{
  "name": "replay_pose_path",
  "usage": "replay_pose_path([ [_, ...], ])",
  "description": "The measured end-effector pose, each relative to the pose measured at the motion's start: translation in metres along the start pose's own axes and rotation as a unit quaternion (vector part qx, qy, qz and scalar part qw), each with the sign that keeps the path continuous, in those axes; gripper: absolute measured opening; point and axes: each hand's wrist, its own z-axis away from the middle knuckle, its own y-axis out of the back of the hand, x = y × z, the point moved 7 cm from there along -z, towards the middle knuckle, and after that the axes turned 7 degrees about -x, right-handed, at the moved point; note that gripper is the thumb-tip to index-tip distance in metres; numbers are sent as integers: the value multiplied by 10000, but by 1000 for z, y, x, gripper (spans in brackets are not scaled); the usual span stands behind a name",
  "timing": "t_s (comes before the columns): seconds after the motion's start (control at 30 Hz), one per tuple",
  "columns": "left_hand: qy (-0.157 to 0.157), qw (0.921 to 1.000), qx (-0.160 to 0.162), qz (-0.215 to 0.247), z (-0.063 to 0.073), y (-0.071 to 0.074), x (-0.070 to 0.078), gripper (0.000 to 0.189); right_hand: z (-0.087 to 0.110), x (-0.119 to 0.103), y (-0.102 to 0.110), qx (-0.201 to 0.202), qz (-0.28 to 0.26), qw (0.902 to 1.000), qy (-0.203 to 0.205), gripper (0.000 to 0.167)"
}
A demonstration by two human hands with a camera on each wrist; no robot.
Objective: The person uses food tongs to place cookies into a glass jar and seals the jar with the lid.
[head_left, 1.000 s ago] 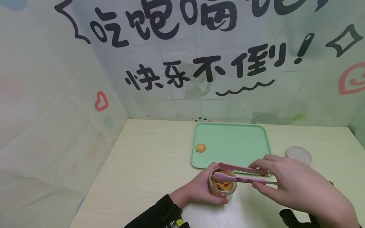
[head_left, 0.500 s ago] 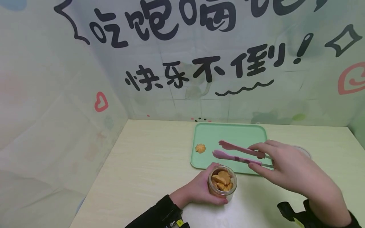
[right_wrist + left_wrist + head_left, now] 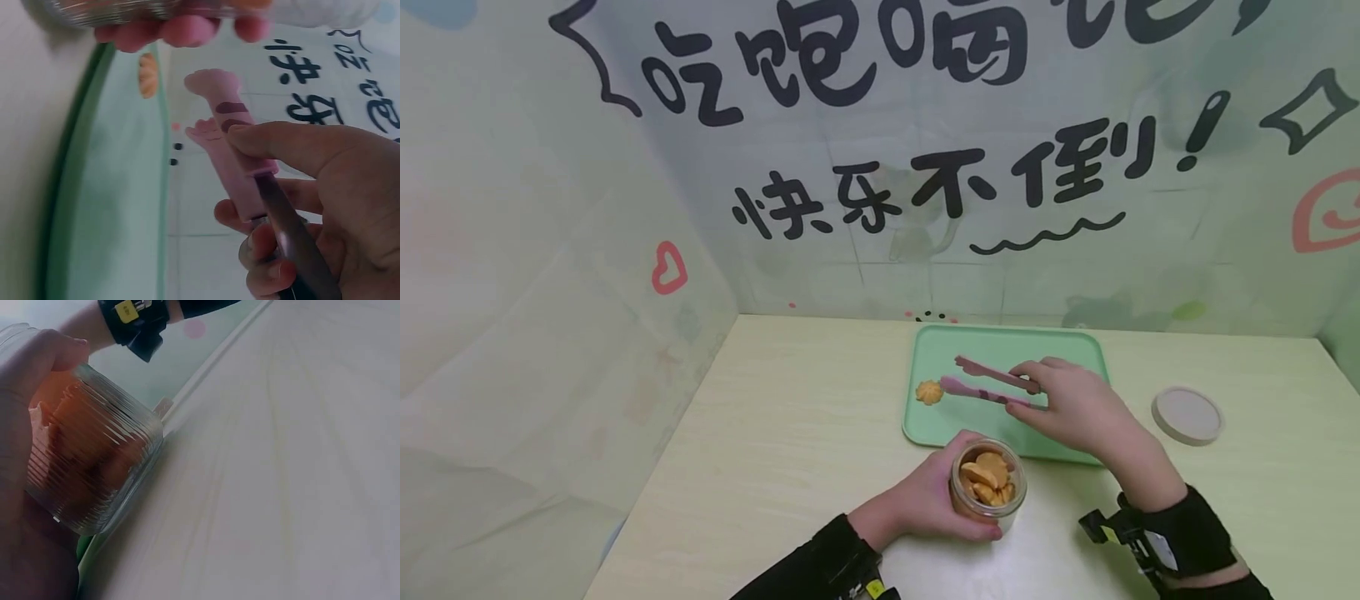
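Note:
My left hand grips a ribbed glass jar filled with golden cookies; its mouth is uncovered. In my right hand is a pair of pink paw-tipped tongs, held between thumb and fingers with the two arms apart and nothing between the tips. The tongs are over the green tray, their tips just right of a single flower-shaped cookie on its left side. That cookie also shows in the right wrist view.
A round pale lid lies on the light wood table, right of the tray. Behind the table hangs a printed cloth backdrop, with another at the left side.
My right hand has lifted the tongs away from the jar's mouth and carried them up and left over the tray toward the cookie. The left hand and jar have stayed in place.

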Motion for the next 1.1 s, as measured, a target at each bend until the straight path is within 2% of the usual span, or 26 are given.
replay_pose_path([
  [0.27,-35,10000,-3,74,-1,0,2,91,-33,-10,-22,-201,155,9985,481,34],
  [0.43,-36,9999,-3,97,-1,0,1,90,-45,-13,-34,-423,271,9976,481,37],
  [0.53,-5,9999,6,116,-1,0,0,90,-46,-12,-37,-543,307,9975,334,38],
  [0.77,18,10000,43,85,0,0,-1,90,-33,-1,-27,-676,408,9968,-157,36],
  [1.1,14,9999,4,142,-1,0,2,91,10,24,5,-1107,449,9890,-868,36],
])
